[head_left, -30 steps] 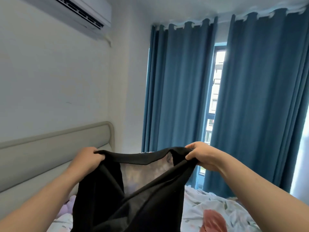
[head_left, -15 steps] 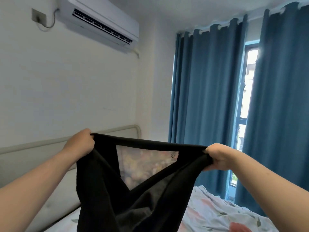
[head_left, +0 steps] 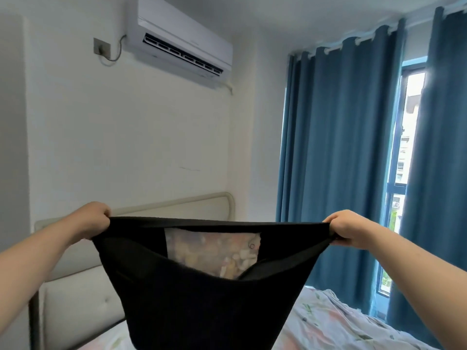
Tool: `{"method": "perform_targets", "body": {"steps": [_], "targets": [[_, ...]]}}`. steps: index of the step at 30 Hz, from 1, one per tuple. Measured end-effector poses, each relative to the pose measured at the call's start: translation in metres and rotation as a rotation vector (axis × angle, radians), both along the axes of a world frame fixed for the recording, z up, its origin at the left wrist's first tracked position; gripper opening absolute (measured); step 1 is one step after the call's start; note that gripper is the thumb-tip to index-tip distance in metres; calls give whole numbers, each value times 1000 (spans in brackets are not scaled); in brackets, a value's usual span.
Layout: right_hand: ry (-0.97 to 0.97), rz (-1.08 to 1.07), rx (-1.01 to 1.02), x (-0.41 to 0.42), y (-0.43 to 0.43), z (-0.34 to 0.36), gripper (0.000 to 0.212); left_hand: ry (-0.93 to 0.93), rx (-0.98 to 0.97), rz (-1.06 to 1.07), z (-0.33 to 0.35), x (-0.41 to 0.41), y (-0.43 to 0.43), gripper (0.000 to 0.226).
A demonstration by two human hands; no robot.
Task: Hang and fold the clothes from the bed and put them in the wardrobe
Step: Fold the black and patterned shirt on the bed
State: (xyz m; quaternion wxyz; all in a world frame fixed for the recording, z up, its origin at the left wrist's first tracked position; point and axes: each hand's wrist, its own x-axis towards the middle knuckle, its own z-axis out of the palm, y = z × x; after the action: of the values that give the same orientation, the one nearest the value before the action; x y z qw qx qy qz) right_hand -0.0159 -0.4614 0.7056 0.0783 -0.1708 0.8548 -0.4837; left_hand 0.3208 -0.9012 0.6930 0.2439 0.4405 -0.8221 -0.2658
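Observation:
A black garment hangs in the air in front of me, stretched wide along its top edge. A pale printed panel shows inside its opening. My left hand is closed on the garment's left corner. My right hand grips the right corner. The cloth's lower part runs out of view at the bottom. Below it lies the bed with a floral sheet.
A beige padded headboard stands against the white wall behind the garment. An air conditioner is mounted high on that wall. Blue curtains cover the window at the right, with a bright gap between them.
My hands have moved apart and pulled the garment's top edge taut. The camera has turned left and up, bringing the air conditioner into full view.

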Motion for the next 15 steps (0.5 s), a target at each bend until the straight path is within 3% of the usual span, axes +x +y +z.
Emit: {"method": "perform_targets", "body": {"steps": [3,5,10,15], "targets": [[-30,115,185,7,-1,4,32,-129,119,131,-7,16,-9,17],[-82,168,134,11,-12,7,33,-103,266,148,-14,17,-4,20],[-324,101,-311,9,-51,8,29,505,832,93,-20,2,-2,32],[-527,33,-476,9,-85,4,22,739,869,131,-9,-17,-3,33]]}}
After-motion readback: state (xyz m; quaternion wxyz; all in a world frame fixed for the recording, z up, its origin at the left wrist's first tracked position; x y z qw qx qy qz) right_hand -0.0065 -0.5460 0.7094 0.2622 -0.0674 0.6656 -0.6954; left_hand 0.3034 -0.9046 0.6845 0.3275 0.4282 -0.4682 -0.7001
